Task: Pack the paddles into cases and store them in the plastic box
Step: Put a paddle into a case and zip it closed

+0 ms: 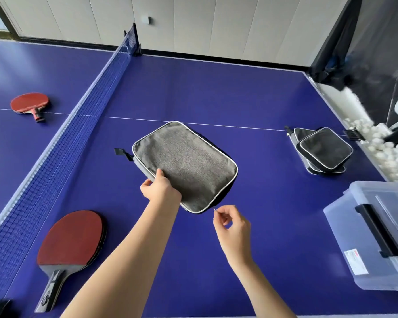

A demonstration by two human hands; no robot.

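A grey fabric paddle case (189, 164) with white piping is held just above the blue table. My left hand (157, 188) grips its near left edge. My right hand (230, 222) pinches the small zipper pull at the case's near corner. A red paddle (71, 237), stacked on another, lies near me on the left beside the net. Another red paddle (30, 104) lies beyond the net at the far left. Two black cases (323, 150) are piled at the right. The clear plastic box (377, 235) with a black handle stands at the near right.
The blue net (78, 125) runs diagonally across the table (216, 88) on the left. A trough of several white balls (381, 152) lines the table's right edge, with dark netting behind it. A wall stands beyond the table's far edge.
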